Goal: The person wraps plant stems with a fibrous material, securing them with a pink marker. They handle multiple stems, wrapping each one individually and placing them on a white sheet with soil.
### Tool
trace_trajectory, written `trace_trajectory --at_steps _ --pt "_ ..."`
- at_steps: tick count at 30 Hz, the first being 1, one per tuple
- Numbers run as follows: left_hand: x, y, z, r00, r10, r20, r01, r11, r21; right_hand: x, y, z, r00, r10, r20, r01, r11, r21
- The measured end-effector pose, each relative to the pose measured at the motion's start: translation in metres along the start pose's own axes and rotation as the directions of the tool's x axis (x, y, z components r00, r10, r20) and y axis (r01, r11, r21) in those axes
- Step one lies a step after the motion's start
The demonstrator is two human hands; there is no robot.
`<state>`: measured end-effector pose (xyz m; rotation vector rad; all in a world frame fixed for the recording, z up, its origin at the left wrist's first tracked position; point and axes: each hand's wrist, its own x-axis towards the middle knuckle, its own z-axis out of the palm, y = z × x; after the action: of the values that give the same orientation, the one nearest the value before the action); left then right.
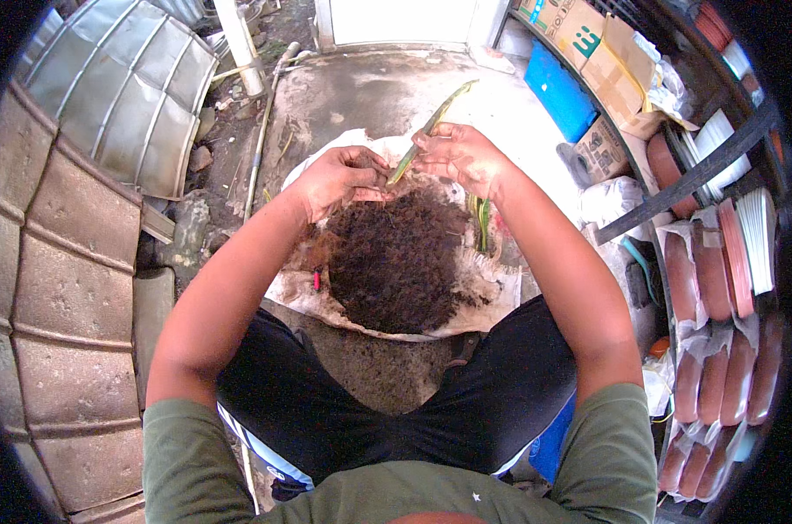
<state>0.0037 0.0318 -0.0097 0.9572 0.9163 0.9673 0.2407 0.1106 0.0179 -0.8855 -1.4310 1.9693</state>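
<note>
A long green leaf with yellow edges, like a snake plant's (429,134), slants up and away between the fingers of my right hand (461,160). Its lower end comes close to the fingertips of my left hand (347,180), which is curled over the far left side of a dark soil heap (396,262). Whether the left fingers hold anything is hidden. Under the soil lies a white woven sack (494,311), stained brown. More yellow-edged leaf pieces (483,223) rest on it below my right wrist. A small red object (317,280) lies left of the soil.
Stacked brown tiles (75,308) and corrugated sheets (134,85) line the left side. A pole (265,137) lies along the concrete. To the right are a blue container (560,92), cardboard boxes (615,72) and a rack with wrapped reddish-brown pots (710,275). A dark bar (691,177) slants across there.
</note>
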Motion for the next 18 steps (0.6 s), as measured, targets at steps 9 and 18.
trace_trajectory --at_steps 9,18 --pt "-0.011 0.002 0.017 0.989 0.118 -0.094 -0.093 0.969 0.231 0.004 0.02 0.007 0.98 -0.177 -0.091 0.188 0.973 0.136" --pt "0.005 -0.018 0.006 0.965 0.215 -0.151 -0.148 0.92 0.362 0.016 0.038 0.023 0.945 -0.223 -0.241 0.252 0.963 0.097"
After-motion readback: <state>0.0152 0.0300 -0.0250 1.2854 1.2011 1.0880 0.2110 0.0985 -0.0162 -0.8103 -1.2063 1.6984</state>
